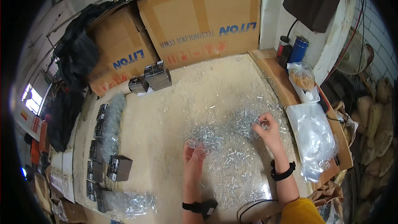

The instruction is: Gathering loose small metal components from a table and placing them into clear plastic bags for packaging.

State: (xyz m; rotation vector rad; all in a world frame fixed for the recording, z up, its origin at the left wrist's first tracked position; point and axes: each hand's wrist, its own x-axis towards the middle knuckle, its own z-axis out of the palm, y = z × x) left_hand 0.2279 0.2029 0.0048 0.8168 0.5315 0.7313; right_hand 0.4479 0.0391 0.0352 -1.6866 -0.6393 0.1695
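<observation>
Small shiny metal pins [238,161] lie scattered over the pale tabletop [153,141], with two denser heaps. My left hand [194,155] is at the edge of the left heap [207,137], its fingers curled together. Something clear, perhaps a small plastic bag, shows at its fingertips, but I cannot make it out. At the right heap [245,124], my right hand [268,132] has thumb and forefinger bent into a pinch, the tips among the pins. Which pins it grips is too small to tell. Each wrist wears a black band.
Large cardboard boxes [199,25] wall off the back. Bundled dark small boxes [119,168] and clear plastic bags of pins [112,124] line the left side. At right lie clear plastic bags [311,135], a bag of rubber bands [302,76] and a blue can [298,49].
</observation>
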